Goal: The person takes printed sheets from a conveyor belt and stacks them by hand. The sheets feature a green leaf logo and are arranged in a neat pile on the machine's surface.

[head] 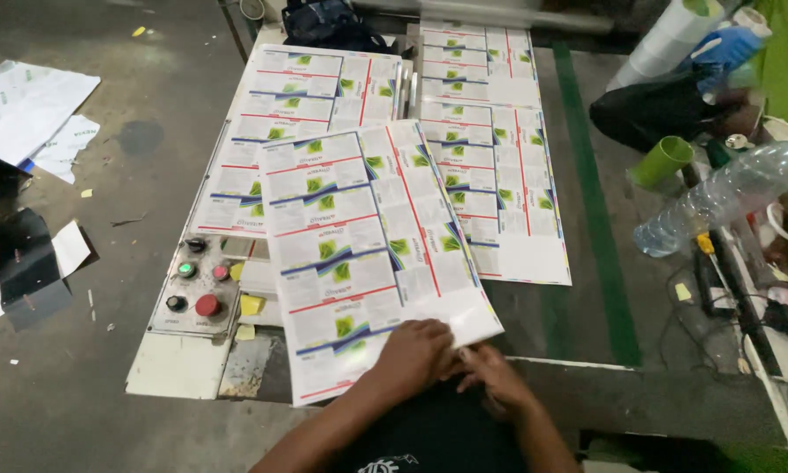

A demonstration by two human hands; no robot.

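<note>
A large printed sheet (359, 245) of repeated white, green and blue labels lies tilted on top of other sheets on the machine table. My left hand (411, 355) presses flat on its near edge, fingers closed over the paper. Next to it, my right hand (494, 372) pinches the sheet's near right corner between its fingers. Two more printed sheets lie flat beneath and beyond: one at the back left (297, 96), one at the right (499, 158).
A control panel (197, 285) with red, green and black buttons sits at the table's left front. A clear plastic bottle (718, 197), a green tube (661, 162), cables and a white roll (665, 39) crowd the right side. Loose paper (26, 105) lies on the floor.
</note>
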